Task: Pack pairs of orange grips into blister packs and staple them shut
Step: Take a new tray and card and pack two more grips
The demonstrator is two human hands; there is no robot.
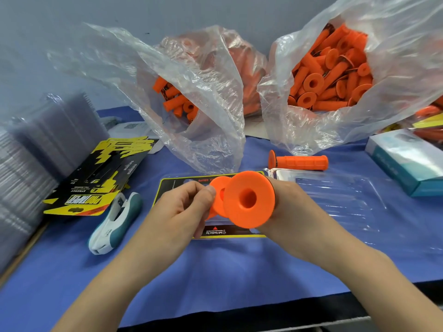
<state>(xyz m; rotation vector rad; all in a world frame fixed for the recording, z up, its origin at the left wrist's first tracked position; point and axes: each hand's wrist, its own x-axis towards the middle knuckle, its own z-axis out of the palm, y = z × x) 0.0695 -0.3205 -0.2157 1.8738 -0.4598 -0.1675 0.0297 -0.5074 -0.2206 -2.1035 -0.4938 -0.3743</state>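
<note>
Orange grips [249,200] | two held above blister pack [347,200] | stapler [115,224] left

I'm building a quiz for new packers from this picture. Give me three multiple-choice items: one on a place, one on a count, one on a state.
1. Where does the stapler lie?
A. Left of the hands, beside the printed cards
B. Right of the hands
C. Held in a hand

2. How many grips lie loose on the blue cloth just behind the open blister pack?
A. None
B. One
C. Four

3. What are the hands doing?
A. Both rest empty
B. Each holds an orange grip
C. Both press the stapler

Answers:
1 A: the white and teal stapler lies on the cloth by the cards.
2 B: a single loose grip lies there on its side.
3 B: the left hand and right hand each hold one, wide ends toward the camera.
</note>
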